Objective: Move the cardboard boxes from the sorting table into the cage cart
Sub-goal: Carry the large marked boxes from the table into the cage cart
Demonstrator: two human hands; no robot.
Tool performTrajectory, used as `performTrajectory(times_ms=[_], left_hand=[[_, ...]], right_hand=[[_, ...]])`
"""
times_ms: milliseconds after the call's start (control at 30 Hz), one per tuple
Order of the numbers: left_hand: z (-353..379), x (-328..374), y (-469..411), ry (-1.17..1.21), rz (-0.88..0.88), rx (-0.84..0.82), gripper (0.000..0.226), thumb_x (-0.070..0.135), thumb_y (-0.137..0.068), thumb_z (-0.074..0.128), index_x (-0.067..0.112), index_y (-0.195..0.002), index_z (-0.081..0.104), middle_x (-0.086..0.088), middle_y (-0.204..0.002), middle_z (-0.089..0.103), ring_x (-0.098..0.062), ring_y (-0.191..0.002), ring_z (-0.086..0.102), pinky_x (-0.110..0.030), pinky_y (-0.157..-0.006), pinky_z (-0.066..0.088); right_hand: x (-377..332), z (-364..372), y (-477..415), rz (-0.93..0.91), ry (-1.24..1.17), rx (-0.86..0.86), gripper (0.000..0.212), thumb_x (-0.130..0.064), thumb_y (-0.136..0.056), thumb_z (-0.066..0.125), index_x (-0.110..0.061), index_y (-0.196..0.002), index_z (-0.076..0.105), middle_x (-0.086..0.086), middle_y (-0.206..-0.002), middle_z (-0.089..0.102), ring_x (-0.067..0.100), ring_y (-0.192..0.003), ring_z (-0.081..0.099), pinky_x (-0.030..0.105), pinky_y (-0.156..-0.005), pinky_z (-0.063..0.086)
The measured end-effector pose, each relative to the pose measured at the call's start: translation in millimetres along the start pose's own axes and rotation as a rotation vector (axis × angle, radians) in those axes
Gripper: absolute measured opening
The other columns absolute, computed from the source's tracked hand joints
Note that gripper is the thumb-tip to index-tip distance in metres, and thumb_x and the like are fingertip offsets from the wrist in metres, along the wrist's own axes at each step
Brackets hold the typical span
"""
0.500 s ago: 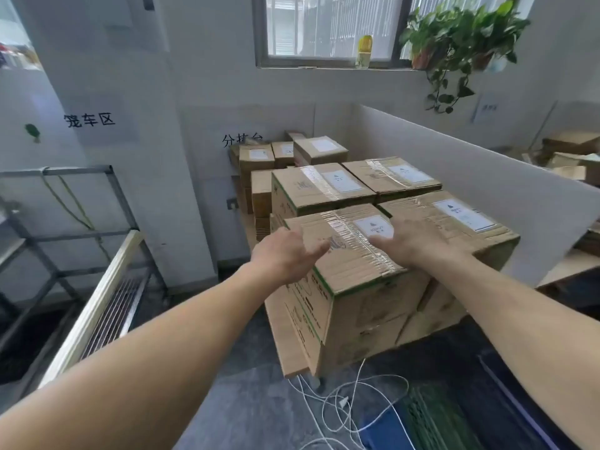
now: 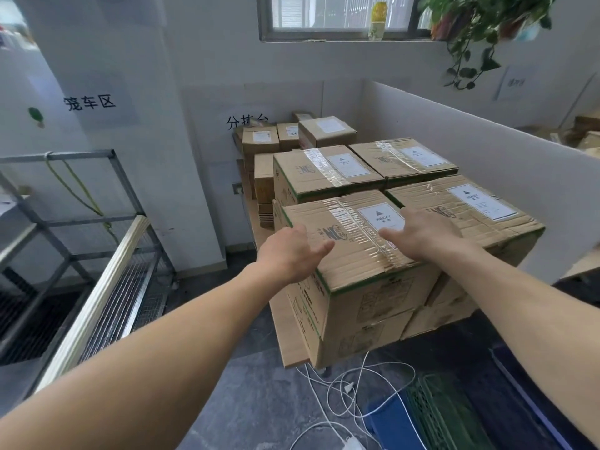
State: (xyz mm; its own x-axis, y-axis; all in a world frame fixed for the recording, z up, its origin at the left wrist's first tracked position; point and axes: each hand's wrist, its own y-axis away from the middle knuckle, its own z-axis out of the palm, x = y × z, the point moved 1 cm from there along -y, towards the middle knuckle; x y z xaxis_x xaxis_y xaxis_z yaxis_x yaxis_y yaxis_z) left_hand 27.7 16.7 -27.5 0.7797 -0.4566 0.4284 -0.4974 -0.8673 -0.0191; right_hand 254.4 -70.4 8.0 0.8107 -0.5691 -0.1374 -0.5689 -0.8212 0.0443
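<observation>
Nearest box (image 2: 373,300) sits at the front corner of the sorting table (image 2: 285,323), on top of another box, with a white "HEAVY" label (image 2: 380,216) on its lid. Left hand (image 2: 289,254) is at the box's upper left edge, fingers loose and spread, gripping nothing. Right hand (image 2: 422,235) lies on the lid with fingers straight, also not gripping. Nothing is lifted yet. Risks, as I judge them: the load is marked heavy and stacked high, so a pull from the lid alone could tip it off the front. Taped cardboard looks slick for bare palms. The neighbouring box (image 2: 470,209) presses close on the right, leaving little gap for fingers there. White cables (image 2: 357,384) trail on the floor just below the table corner, beside a blue crate (image 2: 389,423), a likely trip when stepping back. The cage cart (image 2: 81,222) stands to the left with open floor between, and its raised frame bars must be cleared.
</observation>
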Motion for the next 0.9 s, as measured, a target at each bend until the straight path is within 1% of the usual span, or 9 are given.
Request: performTrajectory(times_ms=[133, 333, 400, 467, 600, 733, 800, 833, 900], left_hand=[[3, -2, 0, 0.031, -0.036, 0.011, 0.075, 0.074, -0.091, 0.045, 0.017, -0.140, 0.047, -0.003, -0.131, 0.062, -0.026, -0.111, 0.062, -0.040, -0.086, 0.056], [10, -9, 6, 0.204, -0.144, 0.008, 0.068, 0.062, -0.091, 0.059, 0.015, -0.138, 0.043, -0.002, -0.129, 0.063, -0.027, -0.110, 0.063, -0.040, -0.091, 0.054], [12, -10, 7, 0.224, -0.191, 0.003, 0.068, 0.063, -0.090, 0.060, 0.012, -0.133, 0.046, -0.004, -0.126, 0.064, -0.028, -0.108, 0.063, -0.043, -0.091, 0.056], [13, -12, 8, 0.255, -0.233, -0.007, 0.068, 0.065, -0.088, 0.061, 0.011, -0.129, 0.052, -0.005, -0.122, 0.066, -0.028, -0.106, 0.064, -0.043, -0.091, 0.056], [12, -17, 10, 0.365, -0.268, -0.012, 0.066, 0.065, -0.083, 0.064, 0.016, -0.127, 0.061, -0.002, -0.119, 0.068, -0.023, -0.101, 0.065, -0.041, -0.090, 0.057], [7, -24, 16, 0.417, -0.278, -0.004, 0.064, 0.063, -0.082, 0.070, 0.018, -0.126, 0.060, 0.002, -0.117, 0.068, -0.020, -0.099, 0.065, -0.038, -0.087, 0.058], [3, -30, 22, 0.424, -0.284, 0.009, 0.063, 0.061, -0.081, 0.073, 0.017, -0.123, 0.058, 0.003, -0.114, 0.068, -0.019, -0.097, 0.066, -0.036, -0.085, 0.058], [0, -33, 25, 0.427, -0.284, 0.017, 0.064, 0.062, -0.080, 0.074, 0.017, -0.122, 0.058, 0.004, -0.113, 0.068, -0.018, -0.097, 0.066, -0.037, -0.085, 0.059], [-7, -43, 33, 0.437, -0.283, 0.036, 0.066, 0.063, -0.077, 0.075, 0.017, -0.122, 0.057, 0.004, -0.113, 0.068, -0.018, -0.096, 0.066, -0.037, -0.083, 0.059]], right_hand=[[4, 3, -4, 0.033, -0.044, 0.024, 0.078, -0.072, -0.091, 0.049, -0.020, -0.148, 0.041, 0.008, -0.143, 0.056, 0.035, -0.129, 0.052, 0.046, -0.096, 0.046], [2, 14, -7, 0.075, -0.143, 0.037, 0.076, -0.070, -0.089, 0.055, -0.009, -0.135, 0.054, 0.013, -0.135, 0.056, 0.034, -0.121, 0.054, 0.043, -0.090, 0.047], [4, 19, -7, 0.101, -0.191, 0.003, 0.077, -0.071, -0.087, 0.056, -0.006, -0.129, 0.059, 0.013, -0.127, 0.058, 0.034, -0.113, 0.058, 0.047, -0.093, 0.051], [5, 23, -5, 0.103, -0.223, -0.038, 0.076, -0.072, -0.087, 0.056, -0.006, -0.123, 0.062, 0.011, -0.115, 0.063, 0.032, -0.103, 0.061, 0.048, -0.090, 0.054], [0, 23, 4, 0.089, -0.284, -0.056, 0.070, -0.067, -0.090, 0.058, -0.008, -0.126, 0.062, 0.009, -0.109, 0.064, 0.029, -0.099, 0.060, 0.037, -0.076, 0.046], [-11, 21, 14, 0.102, -0.313, -0.045, 0.073, -0.069, -0.089, 0.058, -0.005, -0.124, 0.061, 0.010, -0.112, 0.066, 0.028, -0.096, 0.062, 0.034, -0.067, 0.042], [-16, 21, 18, 0.104, -0.327, -0.030, 0.077, -0.070, -0.086, 0.060, -0.003, -0.125, 0.060, 0.007, -0.105, 0.064, 0.027, -0.091, 0.061, 0.033, -0.061, 0.039], [-19, 21, 21, 0.100, -0.333, -0.020, 0.079, -0.071, -0.085, 0.061, -0.004, -0.126, 0.059, 0.007, -0.103, 0.063, 0.027, -0.090, 0.062, 0.033, -0.060, 0.039], [-29, 18, 28, 0.088, -0.340, -0.008, 0.080, -0.070, -0.083, 0.064, -0.006, -0.130, 0.056, 0.008, -0.111, 0.065, 0.026, -0.093, 0.061, 0.035, -0.065, 0.043]])
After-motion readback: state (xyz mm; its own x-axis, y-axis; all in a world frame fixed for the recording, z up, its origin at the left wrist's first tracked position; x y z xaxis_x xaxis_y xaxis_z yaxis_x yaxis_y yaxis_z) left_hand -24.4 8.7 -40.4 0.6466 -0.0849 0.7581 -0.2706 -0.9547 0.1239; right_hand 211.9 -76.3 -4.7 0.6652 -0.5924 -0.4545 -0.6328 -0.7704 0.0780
